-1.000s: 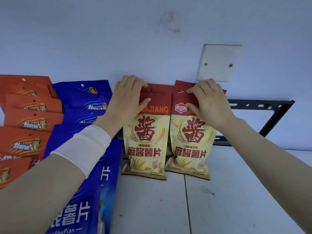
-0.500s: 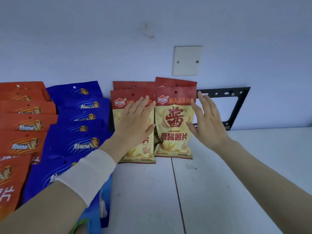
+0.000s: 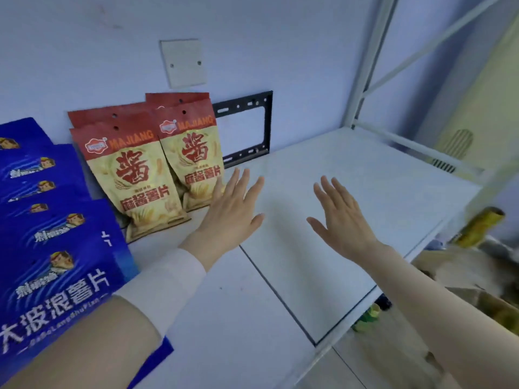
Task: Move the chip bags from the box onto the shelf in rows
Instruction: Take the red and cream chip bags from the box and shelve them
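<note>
Two stacks of yellow-and-red chip bags lean against the back wall on the white shelf (image 3: 351, 197): a left stack (image 3: 134, 178) and a right stack (image 3: 193, 158). A row of blue chip bags (image 3: 56, 228) stands to their left. My left hand (image 3: 233, 209) hovers open just right of the yellow bags, fingers spread, holding nothing. My right hand (image 3: 342, 217) is open too, over bare shelf further right. At the lower right edge, a brown cardboard box (image 3: 460, 273) shows below the shelf.
A black metal bracket (image 3: 247, 108) and a white cover plate (image 3: 184, 63) are on the wall behind the bags. The white shelf frame post (image 3: 365, 63) rises at the right. A yellow packet (image 3: 477, 228) lies beyond the shelf's right edge.
Both hands let go of the yellow bags and drew back to the right, fingers spread. The view swung right, so the orange bags on the far left are out of sight.
</note>
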